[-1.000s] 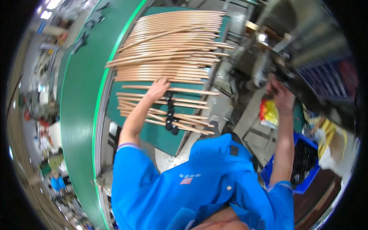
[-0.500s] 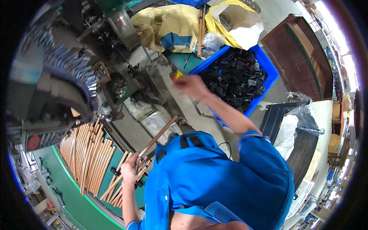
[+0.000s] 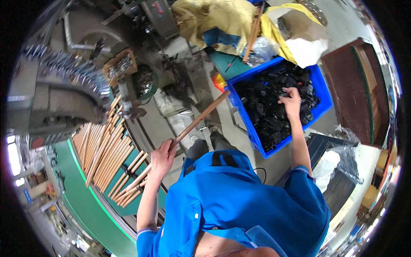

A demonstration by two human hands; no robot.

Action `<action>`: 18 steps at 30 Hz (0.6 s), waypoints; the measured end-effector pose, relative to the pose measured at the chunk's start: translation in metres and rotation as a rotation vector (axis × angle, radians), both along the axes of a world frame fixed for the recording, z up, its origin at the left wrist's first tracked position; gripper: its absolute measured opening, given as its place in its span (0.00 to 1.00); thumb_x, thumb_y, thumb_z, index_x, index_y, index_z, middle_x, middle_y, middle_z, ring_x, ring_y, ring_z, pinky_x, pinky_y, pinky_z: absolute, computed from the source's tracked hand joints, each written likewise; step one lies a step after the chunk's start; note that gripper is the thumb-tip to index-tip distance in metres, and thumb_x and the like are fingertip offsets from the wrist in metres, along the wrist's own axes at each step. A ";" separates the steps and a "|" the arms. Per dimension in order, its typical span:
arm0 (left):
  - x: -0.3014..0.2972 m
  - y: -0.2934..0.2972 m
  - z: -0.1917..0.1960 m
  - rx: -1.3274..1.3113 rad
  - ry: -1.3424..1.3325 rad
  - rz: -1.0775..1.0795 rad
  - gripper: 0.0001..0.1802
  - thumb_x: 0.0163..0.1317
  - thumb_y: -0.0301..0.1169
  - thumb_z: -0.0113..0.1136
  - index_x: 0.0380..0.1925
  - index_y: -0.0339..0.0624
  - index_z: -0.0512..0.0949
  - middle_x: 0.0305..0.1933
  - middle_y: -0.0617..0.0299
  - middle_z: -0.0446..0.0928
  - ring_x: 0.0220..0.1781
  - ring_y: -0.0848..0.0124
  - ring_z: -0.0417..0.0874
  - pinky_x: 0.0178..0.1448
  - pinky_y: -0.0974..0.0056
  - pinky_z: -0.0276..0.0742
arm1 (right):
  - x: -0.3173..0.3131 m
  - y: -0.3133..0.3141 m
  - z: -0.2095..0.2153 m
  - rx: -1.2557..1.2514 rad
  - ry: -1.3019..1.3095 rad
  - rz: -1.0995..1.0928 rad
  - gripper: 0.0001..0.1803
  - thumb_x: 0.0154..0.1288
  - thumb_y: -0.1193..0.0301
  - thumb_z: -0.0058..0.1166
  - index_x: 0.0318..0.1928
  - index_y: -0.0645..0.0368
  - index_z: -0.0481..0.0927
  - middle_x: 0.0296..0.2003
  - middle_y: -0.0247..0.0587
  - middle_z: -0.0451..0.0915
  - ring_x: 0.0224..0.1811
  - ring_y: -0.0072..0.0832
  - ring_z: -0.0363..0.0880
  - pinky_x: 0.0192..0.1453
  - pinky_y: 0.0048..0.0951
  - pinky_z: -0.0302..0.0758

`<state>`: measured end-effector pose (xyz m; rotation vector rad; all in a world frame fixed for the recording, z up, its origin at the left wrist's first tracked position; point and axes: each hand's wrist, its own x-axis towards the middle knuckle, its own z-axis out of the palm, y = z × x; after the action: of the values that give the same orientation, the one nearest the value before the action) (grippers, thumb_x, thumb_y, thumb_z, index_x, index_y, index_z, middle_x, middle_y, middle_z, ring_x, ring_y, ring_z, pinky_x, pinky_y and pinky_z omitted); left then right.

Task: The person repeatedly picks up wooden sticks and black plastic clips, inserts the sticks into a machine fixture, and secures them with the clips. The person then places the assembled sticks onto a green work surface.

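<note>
Hands: left hand (image 3: pixel 162 156) clenched on a wooden stick (image 3: pixel 201 116); right hand (image 3: pixel 292 102) spread among black parts inside the blue bin (image 3: pixel 322 92). Step judged: part selection; a part is to be grasped next.

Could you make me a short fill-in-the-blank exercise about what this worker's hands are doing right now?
1. The left hand grips a long wooden ____.
2. The right hand reaches into a crate coloured ____.
3. The crate is full of small parts coloured ____.
4. More wooden sticks lie piled on a table coloured ____.

Missing words: stick; blue; black; green
</note>
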<state>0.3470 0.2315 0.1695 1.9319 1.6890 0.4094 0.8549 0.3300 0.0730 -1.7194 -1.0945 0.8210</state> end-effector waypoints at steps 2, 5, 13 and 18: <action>-0.001 0.000 0.007 0.062 0.023 -0.004 0.10 0.65 0.36 0.56 0.43 0.45 0.76 0.34 0.53 0.78 0.31 0.50 0.81 0.32 0.51 0.75 | -0.025 0.000 0.039 0.094 0.396 0.027 0.17 0.53 0.79 0.57 0.45 0.62 0.73 0.51 0.49 0.78 0.31 0.28 0.82 0.31 0.26 0.77; -0.010 0.001 0.006 0.114 0.063 -0.026 0.13 0.65 0.37 0.56 0.47 0.47 0.76 0.33 0.56 0.79 0.29 0.52 0.81 0.31 0.52 0.75 | -0.096 0.004 0.078 0.130 0.885 0.309 0.23 0.58 0.70 0.54 0.55 0.67 0.73 0.49 0.48 0.79 0.41 0.30 0.81 0.43 0.29 0.77; -0.033 -0.005 0.013 0.177 0.099 0.046 0.13 0.63 0.32 0.58 0.47 0.42 0.78 0.29 0.53 0.76 0.27 0.55 0.80 0.29 0.57 0.74 | -0.196 0.003 0.052 -0.132 1.106 0.245 0.15 0.72 0.63 0.50 0.52 0.57 0.76 0.38 0.33 0.81 0.37 0.22 0.82 0.35 0.26 0.77; -0.053 -0.012 0.010 0.223 0.059 0.063 0.13 0.62 0.31 0.59 0.47 0.41 0.79 0.29 0.52 0.76 0.27 0.54 0.80 0.30 0.57 0.74 | -0.195 0.014 0.044 -0.060 1.342 0.319 0.15 0.72 0.61 0.45 0.54 0.51 0.71 0.44 0.41 0.81 0.42 0.30 0.84 0.43 0.36 0.83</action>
<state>0.2944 0.2198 0.1794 2.0698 1.8108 0.5930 0.6601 0.3439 0.1169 -0.6578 -0.3637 1.8107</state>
